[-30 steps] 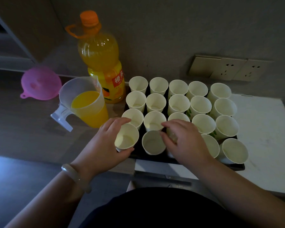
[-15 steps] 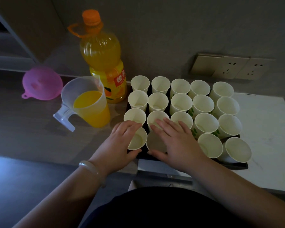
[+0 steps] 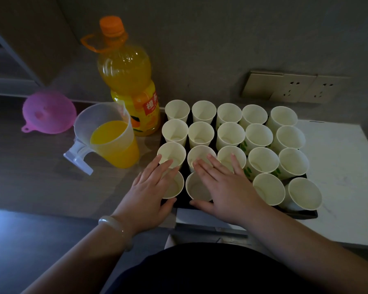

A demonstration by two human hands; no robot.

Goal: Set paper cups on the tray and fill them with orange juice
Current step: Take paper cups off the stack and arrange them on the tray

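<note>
Several empty white paper cups stand packed in rows on a black tray. My left hand lies flat with straight fingers over the front-left cup. My right hand lies flat beside it, fingers spread over the front row, partly covering another cup and hiding one more. A clear measuring jug half full of orange juice stands left of the tray. Behind it stands a large orange juice bottle with an orange cap.
A pink funnel lies on the dark counter at the far left. Wall sockets sit on the wall behind the tray. The tray's right part rests on a white surface. The counter's front edge runs just below my hands.
Both hands have let go of the front cups and flattened out over them, fingers straightening. The front-row cups have been pushed in closer to the rows behind.
</note>
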